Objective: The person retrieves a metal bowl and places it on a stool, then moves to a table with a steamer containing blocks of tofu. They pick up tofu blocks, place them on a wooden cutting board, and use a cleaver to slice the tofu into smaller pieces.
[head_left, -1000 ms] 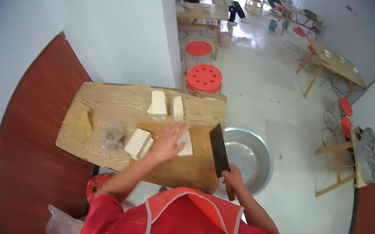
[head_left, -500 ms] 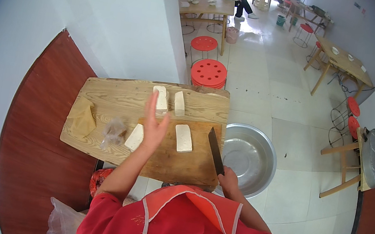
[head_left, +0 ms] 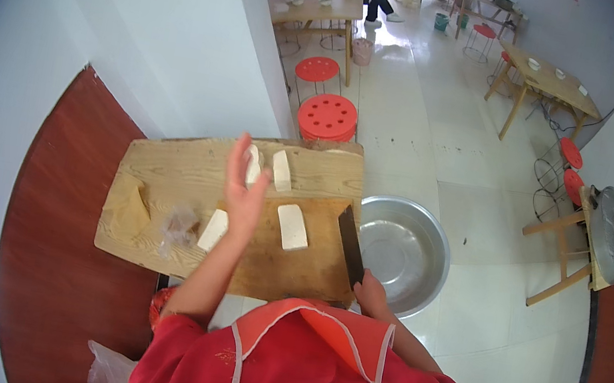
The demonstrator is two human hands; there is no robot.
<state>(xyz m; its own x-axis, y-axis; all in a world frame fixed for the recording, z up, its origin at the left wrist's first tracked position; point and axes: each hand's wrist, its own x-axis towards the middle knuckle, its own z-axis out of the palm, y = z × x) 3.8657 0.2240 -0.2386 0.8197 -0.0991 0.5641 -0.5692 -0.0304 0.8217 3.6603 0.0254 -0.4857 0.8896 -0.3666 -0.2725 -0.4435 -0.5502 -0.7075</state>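
My right hand [head_left: 370, 290] grips the handle of a cleaver [head_left: 351, 241], its dark blade over the right edge of a wooden cutting board [head_left: 309, 275]. Raised above the table, my left hand [head_left: 244, 195] has its fingers apart and holds nothing. It partly covers a white tofu block [head_left: 253, 163]. Beside that one stands a narrower tofu block [head_left: 282, 170]. One tofu slab [head_left: 293, 227] lies flat on the board between my hands. Another tofu piece [head_left: 213, 230] rests by my left forearm, at the board's left edge.
The wooden table [head_left: 173, 165] also bears a clear plastic bag [head_left: 179, 228] and a tan cloth [head_left: 130, 211]. A large metal basin [head_left: 403, 260] stands to the right. Red stools [head_left: 328, 116] are beyond the table. A round metal tray [head_left: 611, 236] sits on a stool at far right.
The whole view has shifted slightly. My left hand is still raised with fingers apart, now turned more edge-on. The cleaver stays in my right hand, and the tofu pieces lie where they were.
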